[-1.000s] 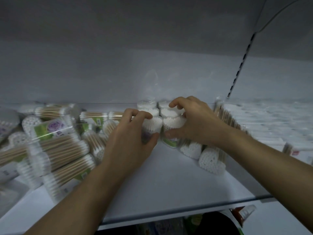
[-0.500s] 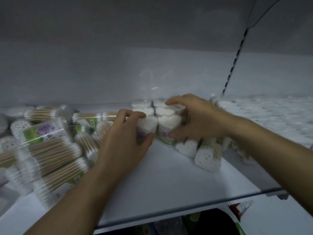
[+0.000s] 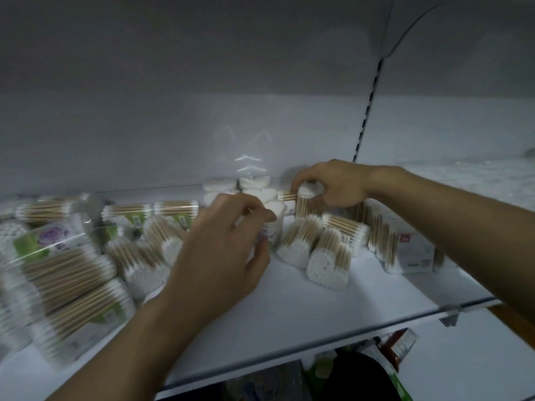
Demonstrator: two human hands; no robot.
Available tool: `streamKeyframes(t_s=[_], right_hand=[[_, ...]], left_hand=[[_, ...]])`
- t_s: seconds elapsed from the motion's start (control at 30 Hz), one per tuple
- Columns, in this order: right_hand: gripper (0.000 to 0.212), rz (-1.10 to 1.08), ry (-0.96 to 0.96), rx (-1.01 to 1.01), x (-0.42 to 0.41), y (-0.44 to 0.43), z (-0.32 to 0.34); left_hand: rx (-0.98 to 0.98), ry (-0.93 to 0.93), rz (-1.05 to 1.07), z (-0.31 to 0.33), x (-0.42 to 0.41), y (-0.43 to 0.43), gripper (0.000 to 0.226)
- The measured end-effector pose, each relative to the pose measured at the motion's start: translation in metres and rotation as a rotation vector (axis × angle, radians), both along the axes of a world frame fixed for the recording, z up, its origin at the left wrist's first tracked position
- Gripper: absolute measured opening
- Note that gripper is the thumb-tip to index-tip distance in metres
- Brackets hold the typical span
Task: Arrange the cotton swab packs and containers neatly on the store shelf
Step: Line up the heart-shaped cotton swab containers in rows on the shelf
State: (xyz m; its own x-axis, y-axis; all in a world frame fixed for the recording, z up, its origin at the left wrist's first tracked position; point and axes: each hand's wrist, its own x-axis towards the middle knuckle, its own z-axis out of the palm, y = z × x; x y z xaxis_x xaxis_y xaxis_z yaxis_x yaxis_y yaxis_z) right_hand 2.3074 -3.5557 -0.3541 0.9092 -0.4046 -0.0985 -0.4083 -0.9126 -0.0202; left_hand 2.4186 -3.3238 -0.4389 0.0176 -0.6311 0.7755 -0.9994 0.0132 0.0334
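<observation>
**Pale shelf (image 3: 289,311), grey back wall: right hand holds the tub beside the row**

Both hands are working deep at the back. The right hand (image 3: 337,186) curls over the cotton top of an upright tub (image 3: 307,201), fingers and thumb clamped round it. The sticks run straight up and down beneath the palm. Just to the left of that grip stands the upright row (image 3: 254,185), two tubs wide. The left hand (image 3: 223,250) hooks finger and thumb round the front tub (image 3: 275,225) of that row, though blur hides how firmly.

So the gap looks short and sideways. The held tub lies right of the row and seems to need only a slide left, kept vertical. Below and in front of the right grip, fallen packs (image 3: 301,246) lean with their white ends toward the person, closer to the right hand. Beyond the left wrist lie loose flat packs (image 3: 66,270).
</observation>
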Motion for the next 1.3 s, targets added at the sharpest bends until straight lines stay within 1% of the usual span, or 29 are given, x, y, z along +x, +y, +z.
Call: streamKeyframes(t_s=[0.1, 0.2, 0.27, 0.3, 0.4, 0.5, 0.57, 0.63, 0.73, 0.77, 0.83, 0.87, 0.9, 0.93, 0.97, 1.03, 1.1, 1.17, 1.2, 1.23, 1.3], right_hand=[[0.04, -0.025, -0.153, -0.044, -0.003, -0.004, -0.002], [0.037, -0.043, -0.328, -0.06, -0.016, -0.002, 0.006], [0.037, -0.037, -0.41, -0.055, -0.026, 0.001, 0.01], [0.037, -0.034, -0.436, -0.054, -0.031, 0.004, 0.011], [0.037, -0.012, -0.491, -0.069, -0.043, 0.011, 0.01], [0.036, -0.018, -0.555, -0.069, -0.049, 0.012, 0.007], [0.036, -0.039, -0.619, -0.072, -0.051, 0.012, 0.006], [0.037, -0.044, -0.676, -0.037, -0.052, 0.016, 0.006], [0.028, 0.006, -0.71, 0.061, -0.054, 0.026, 0.005], [0.024, 0.022, -0.723, 0.125, -0.054, 0.03, 0.005], [0.02, 0.045, -0.744, 0.336, -0.055, 0.037, 0.005], [0.023, 0.056, -0.729, 0.451, -0.056, 0.042, 0.006], [0.031, 0.069, -0.69, 0.536, -0.057, 0.046, 0.006], [0.044, 0.086, -0.642, 0.574, -0.059, 0.049, 0.005], [0.054, 0.103, -0.601, 0.566, -0.06, 0.053, 0.004], [0.064, 0.131, -0.565, 0.458, -0.061, 0.061, 0.004], [0.064, 0.12, -0.526, 0.307, -0.063, 0.068, 0.005], [0.061, 0.081, -0.461, 0.155, -0.063, 0.073, 0.006], [0.058, 0.045, -0.43, 0.123, -0.062, 0.075, 0.007], [0.054, 0.002, -0.4, 0.119, -0.061, 0.078, 0.008], [0.048, -0.065, -0.342, 0.108, -0.055, 0.083, 0.007]], left_hand=[[0.146, -0.138, -0.057, -0.002, -0.01, -0.011, 0.038], [0.261, -0.214, -0.044, -0.004, -0.015, -0.023, 0.06], [0.32, -0.255, -0.017, -0.005, -0.015, -0.032, 0.066], [0.327, -0.27, -0.005, -0.006, -0.015, -0.036, 0.063], [0.269, -0.277, -0.011, -0.009, -0.018, -0.043, 0.041], [0.189, -0.245, -0.052, -0.011, -0.02, -0.045, 0.036], [0.132, -0.187, -0.106, -0.01, -0.018, -0.042, 0.034], [0.095, -0.085, -0.156, -0.009, -0.014, -0.035, 0.035], [0.084, 0.199, -0.227, -0.002, -0.009, -0.014, 0.041], [0.087, 0.307, -0.234, 0.0, -0.007, -0.004, 0.042], [0.081, 0.527, -0.247, 0.004, -0.003, 0.013, 0.04], [0.074, 0.675, -0.27, 0.005, -0.002, 0.022, 0.04], [0.057, 0.84, -0.305, 0.007, -0.003, 0.029, 0.04], [0.037, 0.99, -0.34, 0.009, -0.003, 0.037, 0.04], [0.017, 1.115, -0.366, 0.01, -0.003, 0.043, 0.04], [-0.015, 1.284, -0.395, 0.011, -0.005, 0.056, 0.038], [-0.038, 1.389, -0.385, 0.009, -0.008, 0.067, 0.035], [-0.062, 1.488, -0.385, 0.003, -0.01, 0.072, 0.032], [-0.064, 1.532, -0.404, -0.001, -0.01, 0.074, 0.032], [-0.059, 1.571, -0.428, -0.003, -0.009, 0.075, 0.04], [-0.051, 1.653, -0.486, -0.01, -0.007, 0.076, 0.067]])
